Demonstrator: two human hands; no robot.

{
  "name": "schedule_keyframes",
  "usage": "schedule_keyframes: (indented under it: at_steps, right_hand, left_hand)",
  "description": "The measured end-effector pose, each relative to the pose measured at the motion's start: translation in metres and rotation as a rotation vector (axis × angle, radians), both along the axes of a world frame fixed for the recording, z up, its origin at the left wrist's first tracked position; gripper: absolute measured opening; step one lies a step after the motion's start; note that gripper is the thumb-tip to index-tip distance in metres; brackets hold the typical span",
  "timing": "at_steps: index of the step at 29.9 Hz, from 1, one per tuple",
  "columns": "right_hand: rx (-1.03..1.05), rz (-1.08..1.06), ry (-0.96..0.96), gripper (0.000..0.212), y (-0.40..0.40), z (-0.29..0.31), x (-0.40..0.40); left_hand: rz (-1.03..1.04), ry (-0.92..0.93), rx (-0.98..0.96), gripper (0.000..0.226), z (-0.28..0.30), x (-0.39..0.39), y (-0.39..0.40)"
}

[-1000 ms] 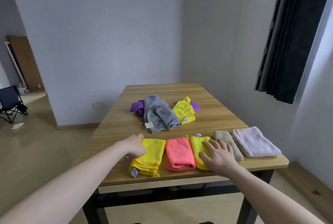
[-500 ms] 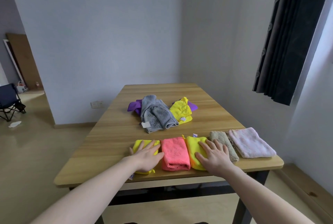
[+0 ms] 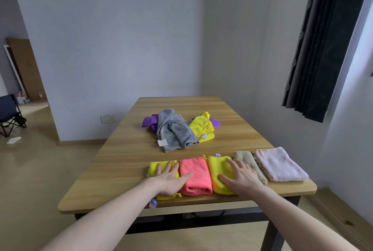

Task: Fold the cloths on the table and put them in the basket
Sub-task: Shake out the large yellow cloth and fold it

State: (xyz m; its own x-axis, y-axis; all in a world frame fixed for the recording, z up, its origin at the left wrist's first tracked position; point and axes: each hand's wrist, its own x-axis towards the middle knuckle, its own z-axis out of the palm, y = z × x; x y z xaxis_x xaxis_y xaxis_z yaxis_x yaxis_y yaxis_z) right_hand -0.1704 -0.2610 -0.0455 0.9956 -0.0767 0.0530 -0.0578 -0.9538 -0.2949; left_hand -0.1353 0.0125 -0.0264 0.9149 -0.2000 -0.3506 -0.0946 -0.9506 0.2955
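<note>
Along the near edge of the wooden table (image 3: 125, 161) lies a row of folded cloths: yellow (image 3: 156, 168), pink-red (image 3: 194, 172), a second yellow (image 3: 219, 167), beige (image 3: 245, 158) and pale pink (image 3: 279, 165). My left hand (image 3: 171, 178) presses flat on the left yellow cloth, its thumb on the pink-red one. My right hand (image 3: 241, 178) lies flat on the second yellow cloth and touches the beige one. Farther back sits an unfolded heap: grey cloth (image 3: 174, 131), yellow cloth (image 3: 202, 127), purple cloth (image 3: 149, 122). No basket is in view.
A dark curtain (image 3: 323, 44) hangs at the right by the wall. At far left a folding chair (image 3: 9, 113) stands on the floor beside leaning boards (image 3: 24, 69). The table's far half beyond the heap is bare wood.
My left hand has slid from the left edge of the yellow cloth onto its top and flattened. The right hand has stayed pressed on the second yellow cloth.
</note>
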Motion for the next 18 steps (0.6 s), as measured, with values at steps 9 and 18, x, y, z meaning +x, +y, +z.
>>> schedule_keyframes:
  at_steps: [9,18]
  right_hand:
    - [-0.056,-0.038,-0.189,0.073,-0.012,0.032,0.015]
    - [-0.034,-0.050,-0.163,0.046,-0.030,0.026,0.067]
  left_hand:
    - [-0.053,-0.102,-0.028,0.095,0.045,0.024,-0.010]
    - [-0.144,-0.241,0.094,0.083,0.072,0.081,-0.054]
